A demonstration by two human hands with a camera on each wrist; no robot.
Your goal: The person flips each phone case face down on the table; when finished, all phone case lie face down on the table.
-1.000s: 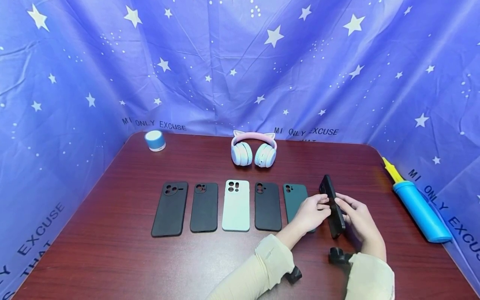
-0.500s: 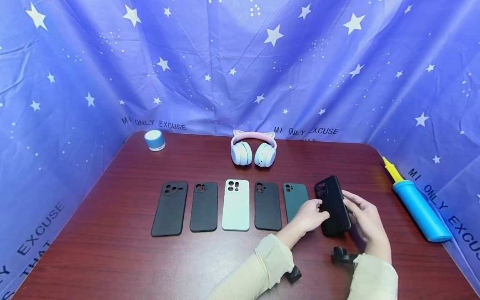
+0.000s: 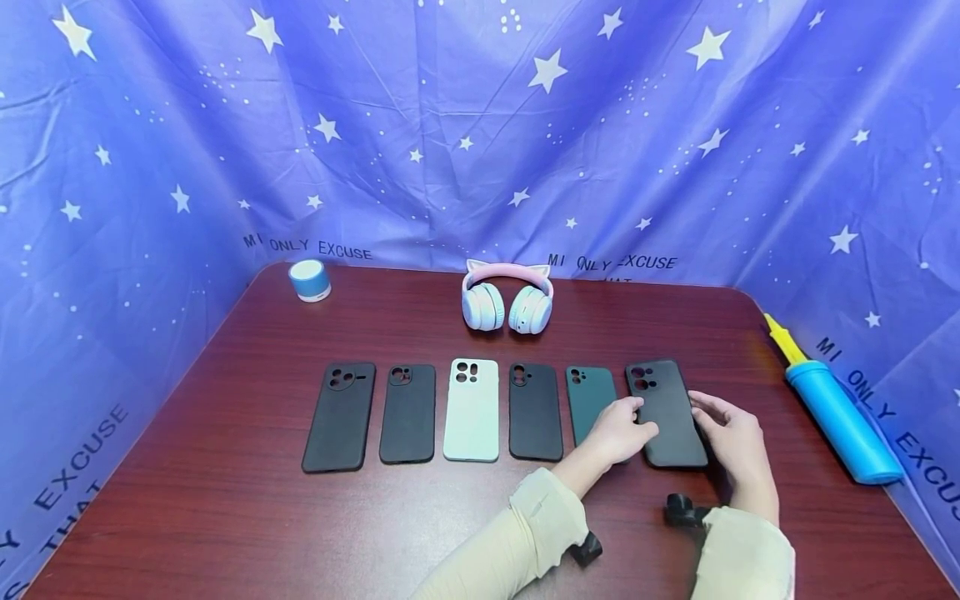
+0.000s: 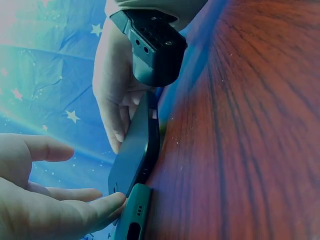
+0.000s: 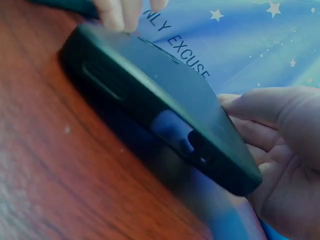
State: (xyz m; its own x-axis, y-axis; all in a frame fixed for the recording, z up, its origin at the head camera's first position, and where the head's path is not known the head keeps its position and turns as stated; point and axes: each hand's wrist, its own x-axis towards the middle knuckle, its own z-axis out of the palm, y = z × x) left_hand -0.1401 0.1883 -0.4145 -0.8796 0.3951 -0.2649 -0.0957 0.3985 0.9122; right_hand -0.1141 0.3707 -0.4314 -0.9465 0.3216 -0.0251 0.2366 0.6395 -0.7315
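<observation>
At the right end of a row of phone cases lies a black phone case (image 3: 667, 421), back up, its camera holes toward the far side. My left hand (image 3: 618, 429) is at its left edge; in the left wrist view the left fingers (image 4: 87, 212) are straight and touch that side. On the opposite side my right hand (image 3: 738, 446) holds the right edge. The right wrist view has the right thumb (image 5: 255, 102) at this edge, other fingers below it, and the case slightly tilted off the table. A dark green phone case (image 3: 587, 400) is partly hidden under the left hand.
Leftward, the row continues with a black case (image 3: 536, 412), a pale green case (image 3: 472, 421) and two more dark cases. Cat-ear headphones (image 3: 507, 300) and a small blue speaker (image 3: 310, 282) stand behind. A blue hand pump (image 3: 843, 421) lies at the right edge.
The black case stood on its left edge, then tipped over rightward and came down with its back up. My right hand moved slightly right with it; the left hand shifted little.
</observation>
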